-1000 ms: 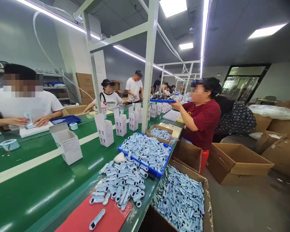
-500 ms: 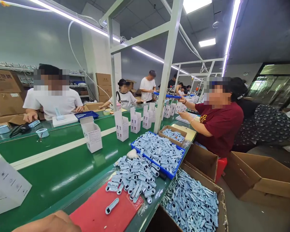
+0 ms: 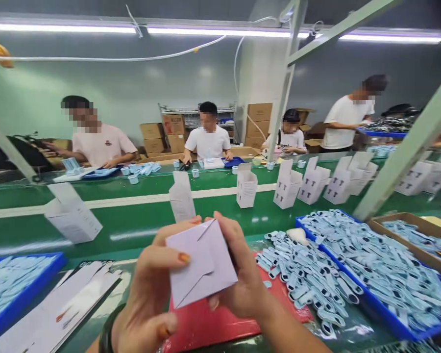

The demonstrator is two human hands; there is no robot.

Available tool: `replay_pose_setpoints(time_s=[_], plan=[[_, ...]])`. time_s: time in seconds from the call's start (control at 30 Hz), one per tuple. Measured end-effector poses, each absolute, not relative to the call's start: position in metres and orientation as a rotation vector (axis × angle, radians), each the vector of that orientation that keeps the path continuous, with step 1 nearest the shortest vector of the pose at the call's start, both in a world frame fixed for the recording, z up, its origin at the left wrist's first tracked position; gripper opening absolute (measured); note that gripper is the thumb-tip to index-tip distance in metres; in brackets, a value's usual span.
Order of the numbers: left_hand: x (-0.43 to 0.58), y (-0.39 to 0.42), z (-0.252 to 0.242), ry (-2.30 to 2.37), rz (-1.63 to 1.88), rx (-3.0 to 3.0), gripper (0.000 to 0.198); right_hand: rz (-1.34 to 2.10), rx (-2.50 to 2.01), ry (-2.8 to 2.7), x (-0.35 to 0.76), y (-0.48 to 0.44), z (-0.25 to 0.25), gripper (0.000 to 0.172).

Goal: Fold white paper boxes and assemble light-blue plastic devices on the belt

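Note:
A small white carton (image 3: 202, 264) is held up in front of me, its end with folded, interlocked flaps turned toward the camera. My left hand (image 3: 143, 284) is closed around its left side, with one fingertip pressed on the flaps and the thumb low and off the face. Along the right side, my right hand (image 3: 242, 264) grips the carton, its fingers partly hidden behind it. Below lies a red mat (image 3: 213, 323). To the right of the mat, a heap of light-blue handle-shaped parts (image 3: 305, 274) overlaps its edge.
Blue trays of light-blue parts stand at right (image 3: 353, 274) and left (image 3: 22, 304). Flat white cartons (image 3: 77, 304) lie at left. Open white boxes (image 3: 246, 189) stand along the green conveyor (image 3: 132, 220). Several co-workers sit or stand beyond it. A metal post (image 3: 415, 152) rises at right.
The view has swung left. Half a second ago only part of one hand showed at the lower left; now both hands hold a white carton in front of me.

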State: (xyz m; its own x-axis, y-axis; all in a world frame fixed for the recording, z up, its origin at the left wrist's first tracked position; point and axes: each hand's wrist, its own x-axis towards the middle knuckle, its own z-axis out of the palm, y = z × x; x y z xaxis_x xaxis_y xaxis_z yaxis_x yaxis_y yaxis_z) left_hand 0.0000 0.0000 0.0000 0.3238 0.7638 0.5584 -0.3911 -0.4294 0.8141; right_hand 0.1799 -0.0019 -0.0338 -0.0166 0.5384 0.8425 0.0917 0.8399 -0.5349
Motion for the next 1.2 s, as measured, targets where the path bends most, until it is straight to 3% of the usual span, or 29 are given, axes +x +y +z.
replay_pose_setpoints(time_s=[0.13,0.17,0.23,0.3,0.47,0.6,0.87,1.1,1.2], plan=[[0.011,0.002,-0.013,0.439,1.272,1.341,0.015,0.169,-0.672,-1.696,0.19,-0.007,-0.043,0.098],[0.015,0.001,-0.016,0.471,1.26,1.257,0.019,0.128,-0.702,-1.727,0.192,-0.008,-0.045,0.097],[0.022,-0.002,-0.022,0.515,1.212,1.136,0.049,0.068,-0.755,-1.777,0.194,-0.011,-0.05,0.097],[0.026,-0.004,-0.027,0.528,1.188,1.077,0.06,0.025,-0.81,-1.807,0.196,-0.012,-0.055,0.094],[0.033,-0.003,-0.037,0.602,1.219,1.103,0.039,-0.013,-0.888,-1.833,0.197,-0.017,-0.064,0.087],[0.035,-0.001,-0.043,0.637,1.224,1.222,0.037,-0.026,-0.92,-1.831,0.197,-0.019,-0.067,0.088],[0.033,-0.003,-0.047,0.637,1.243,1.288,0.04,-0.055,-0.911,-1.831,0.194,-0.022,-0.071,0.085],[0.025,0.0,-0.043,0.348,1.253,1.005,0.051,-0.05,-0.905,-1.822,0.192,-0.021,-0.071,0.086],[0.023,-0.001,-0.044,0.327,1.243,1.05,0.067,-0.017,-0.926,-1.835,0.192,-0.018,-0.075,0.089]])
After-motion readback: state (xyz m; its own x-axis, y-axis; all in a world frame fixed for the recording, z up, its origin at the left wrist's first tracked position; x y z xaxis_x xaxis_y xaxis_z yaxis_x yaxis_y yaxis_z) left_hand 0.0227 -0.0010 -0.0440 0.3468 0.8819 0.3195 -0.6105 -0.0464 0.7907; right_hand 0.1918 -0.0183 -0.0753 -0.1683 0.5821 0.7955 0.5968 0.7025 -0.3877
